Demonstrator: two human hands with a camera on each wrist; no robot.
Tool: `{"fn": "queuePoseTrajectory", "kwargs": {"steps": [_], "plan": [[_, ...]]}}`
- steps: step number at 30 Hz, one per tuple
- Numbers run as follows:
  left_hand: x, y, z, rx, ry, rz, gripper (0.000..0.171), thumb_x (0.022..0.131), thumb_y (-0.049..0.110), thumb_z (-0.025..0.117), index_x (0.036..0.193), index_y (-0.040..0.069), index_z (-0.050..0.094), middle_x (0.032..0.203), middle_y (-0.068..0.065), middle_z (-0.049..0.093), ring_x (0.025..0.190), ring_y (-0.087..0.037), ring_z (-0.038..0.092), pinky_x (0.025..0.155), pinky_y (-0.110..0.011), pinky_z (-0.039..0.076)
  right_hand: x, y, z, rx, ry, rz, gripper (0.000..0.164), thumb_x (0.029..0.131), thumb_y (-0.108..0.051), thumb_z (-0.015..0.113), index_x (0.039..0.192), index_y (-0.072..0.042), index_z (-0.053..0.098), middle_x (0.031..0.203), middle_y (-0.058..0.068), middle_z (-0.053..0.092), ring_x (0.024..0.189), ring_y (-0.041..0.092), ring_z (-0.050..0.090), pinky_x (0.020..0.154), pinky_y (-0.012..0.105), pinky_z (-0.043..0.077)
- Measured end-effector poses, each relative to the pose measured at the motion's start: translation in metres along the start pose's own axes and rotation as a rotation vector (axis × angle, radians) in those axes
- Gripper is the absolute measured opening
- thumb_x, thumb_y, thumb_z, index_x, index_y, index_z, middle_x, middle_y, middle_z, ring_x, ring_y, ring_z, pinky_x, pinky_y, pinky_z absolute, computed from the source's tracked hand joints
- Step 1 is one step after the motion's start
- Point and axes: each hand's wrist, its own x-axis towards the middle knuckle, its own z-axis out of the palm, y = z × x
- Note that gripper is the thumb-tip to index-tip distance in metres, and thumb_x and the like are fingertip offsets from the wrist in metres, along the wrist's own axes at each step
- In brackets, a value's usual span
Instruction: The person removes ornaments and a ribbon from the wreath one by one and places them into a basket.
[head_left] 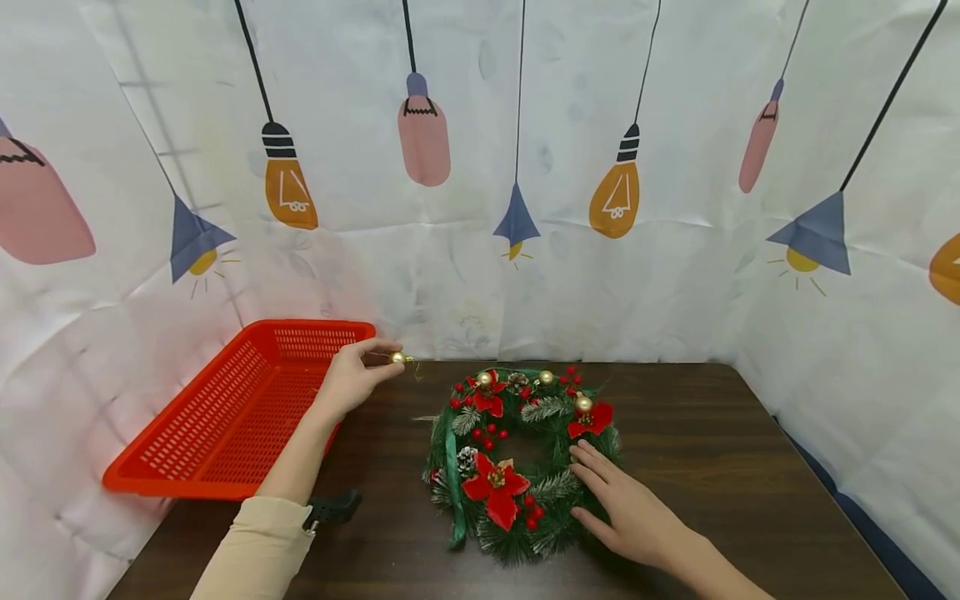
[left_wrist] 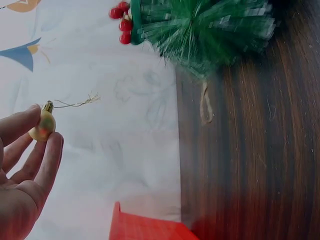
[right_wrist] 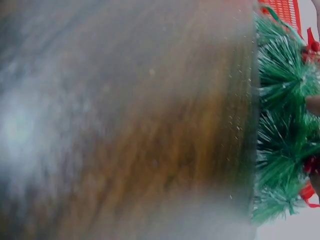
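Between thumb and fingertips my left hand [head_left: 351, 377] pinches a small gold bauble [head_left: 397, 357], held up near the basket's right rim. A thin gold string trails from the cap of this bauble [left_wrist: 44, 125] in the left wrist view. On the table lies a green Christmas wreath [head_left: 557, 490] with red poinsettias, red berries, pinecones and frosted sprigs. Three gold baubles sit along its back and right side. My right hand [head_left: 630, 508] rests on the wreath's right edge, fingers extended. Only bits of its fingers show at the right wrist view's edge, beside the greenery [right_wrist: 280, 95].
A red plastic basket [head_left: 168, 485] stands at the left of the dark wooden table [head_left: 697, 467]. Beside my left sleeve is a black strap piece [head_left: 337, 507]. A white curtain [head_left: 450, 275] printed with lamps and bulbs hangs behind the table. A green ribbon [head_left: 453, 475] runs down the wreath's left side.
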Motion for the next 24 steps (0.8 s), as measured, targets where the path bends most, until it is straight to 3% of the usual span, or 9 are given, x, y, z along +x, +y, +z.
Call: {"fn": "queuePoseTrajectory", "kwargs": {"steps": [4,9,15,24], "plan": [[-0.004,-0.004,-0.007,0.006,0.006,-0.012,0.035,0.094,0.017,0.079,0.126,0.007,0.071,0.121,-0.013,0.07,0.111,-0.031,0.065,0.08,-0.032,0.056,-0.005,0.002,-0.005,0.051,-0.002,-0.006,0.054,0.103,-0.039,0.064,0.144,-0.005,0.057,0.16,0.012,0.039,0.148,0.033,0.034,0.097,0.047,0.053],[-0.009,-0.009,-0.013,0.004,0.021,-0.031,0.035,0.093,0.017,0.079,0.125,0.007,0.071,0.119,-0.013,0.07,0.11,-0.031,0.065,0.079,-0.031,0.055,-0.004,-0.005,-0.006,0.113,0.018,0.11,0.056,0.106,-0.043,0.056,0.149,-0.007,0.053,0.162,0.008,0.037,0.15,0.029,0.031,0.104,0.052,0.047],[-0.013,-0.017,-0.019,0.038,0.033,-0.045,0.035,0.094,0.019,0.079,0.126,0.007,0.071,0.119,-0.012,0.071,0.11,-0.031,0.065,0.081,-0.035,0.054,0.01,-0.018,0.004,0.023,0.055,0.183,0.064,0.107,-0.047,0.052,0.152,-0.002,0.049,0.161,0.014,0.037,0.15,0.027,0.029,0.117,0.049,0.029],[-0.022,-0.031,-0.033,0.083,0.037,-0.064,0.035,0.095,0.019,0.077,0.128,0.008,0.07,0.123,-0.011,0.07,0.113,-0.032,0.064,0.083,-0.037,0.056,0.014,-0.022,0.013,-0.043,0.053,0.162,0.06,0.107,-0.043,0.055,0.15,-0.001,0.051,0.159,0.017,0.04,0.148,0.03,0.034,0.118,0.048,0.029]]}}
